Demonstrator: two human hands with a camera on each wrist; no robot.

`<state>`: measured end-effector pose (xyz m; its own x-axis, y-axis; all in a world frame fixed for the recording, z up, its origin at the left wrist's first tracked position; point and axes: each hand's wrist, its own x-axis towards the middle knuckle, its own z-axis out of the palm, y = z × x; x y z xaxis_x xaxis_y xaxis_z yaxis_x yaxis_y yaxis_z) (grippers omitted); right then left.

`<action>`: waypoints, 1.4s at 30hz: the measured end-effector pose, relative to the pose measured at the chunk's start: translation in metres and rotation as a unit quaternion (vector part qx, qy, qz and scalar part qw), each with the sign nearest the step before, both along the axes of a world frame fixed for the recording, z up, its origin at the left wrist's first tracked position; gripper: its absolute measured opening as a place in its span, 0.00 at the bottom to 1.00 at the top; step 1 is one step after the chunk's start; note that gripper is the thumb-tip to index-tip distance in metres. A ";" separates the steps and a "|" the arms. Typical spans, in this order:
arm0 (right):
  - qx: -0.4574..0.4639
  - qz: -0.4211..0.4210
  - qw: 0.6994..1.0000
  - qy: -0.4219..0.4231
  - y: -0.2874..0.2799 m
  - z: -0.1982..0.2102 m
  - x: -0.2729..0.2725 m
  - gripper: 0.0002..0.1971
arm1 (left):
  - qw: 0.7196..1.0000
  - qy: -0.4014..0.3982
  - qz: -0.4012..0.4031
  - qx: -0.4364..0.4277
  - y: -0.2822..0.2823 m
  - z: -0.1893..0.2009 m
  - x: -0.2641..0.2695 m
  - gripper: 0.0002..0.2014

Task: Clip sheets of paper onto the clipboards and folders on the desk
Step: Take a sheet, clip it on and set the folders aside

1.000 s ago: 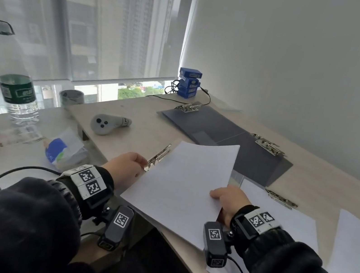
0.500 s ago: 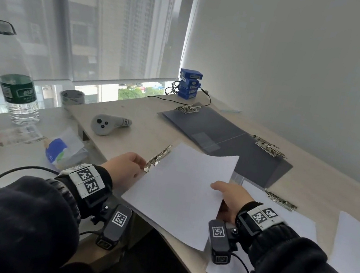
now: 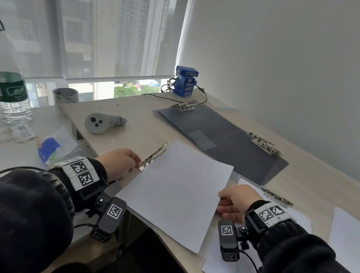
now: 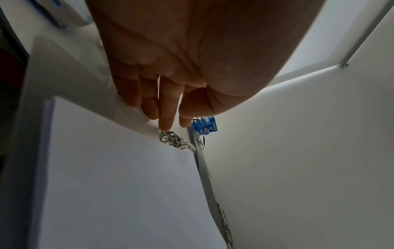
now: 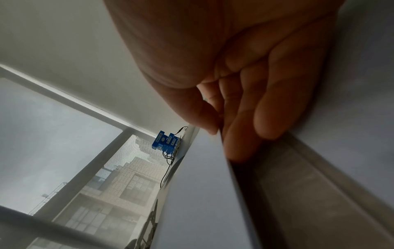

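Note:
A white sheet of paper [image 3: 177, 190] lies tilted over a clipboard at the desk's near edge and hides most of the board. The board's metal clip [image 3: 153, 157] sticks out at the sheet's left far corner, its lever raised. My left hand [image 3: 119, 164] holds the near end of that clip; in the left wrist view the left hand [image 4: 175, 125] has its thumb and forefinger tips at the clip [image 4: 175, 141], above the sheet [image 4: 119, 176]. My right hand [image 3: 232, 201] pinches the sheet's right edge, and in the right wrist view the right hand [image 5: 219, 134] has its thumb on top and fingers beneath the sheet [image 5: 202, 185].
An open dark folder [image 3: 221, 141] with two metal clips [image 3: 184, 106] [image 3: 263, 143] lies behind. Another clipped sheet [image 3: 290, 226] and a loose sheet [image 3: 356, 242] lie to the right. Left are a white controller [image 3: 102, 122], tape roll [image 3: 65, 95] and bottle [image 3: 8, 88]; blue boxes [image 3: 184, 81] stand far back.
The sheet's far right corner has come down, so the paper lies flatter and a little closer to the clip. Both hands keep their holds.

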<state>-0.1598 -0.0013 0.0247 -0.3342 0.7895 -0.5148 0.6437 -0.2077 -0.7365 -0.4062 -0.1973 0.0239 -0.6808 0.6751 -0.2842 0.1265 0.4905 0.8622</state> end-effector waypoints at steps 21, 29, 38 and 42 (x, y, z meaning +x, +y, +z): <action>-0.066 -0.038 0.994 0.081 0.012 -0.015 0.006 0.03 | 0.995 0.017 -0.042 -0.084 0.039 0.033 -0.003 0.12; -0.079 -0.025 0.992 0.093 0.014 -0.012 0.006 0.03 | 0.993 0.034 -0.055 -0.097 0.036 0.036 -0.001 0.11; -0.054 0.028 0.994 0.087 0.008 -0.009 0.006 0.01 | 0.992 0.032 -0.056 -0.106 0.036 0.035 -0.002 0.14; -0.050 0.033 0.995 0.083 0.007 -0.008 0.007 0.01 | 0.993 0.030 -0.058 -0.103 0.038 0.033 -0.004 0.15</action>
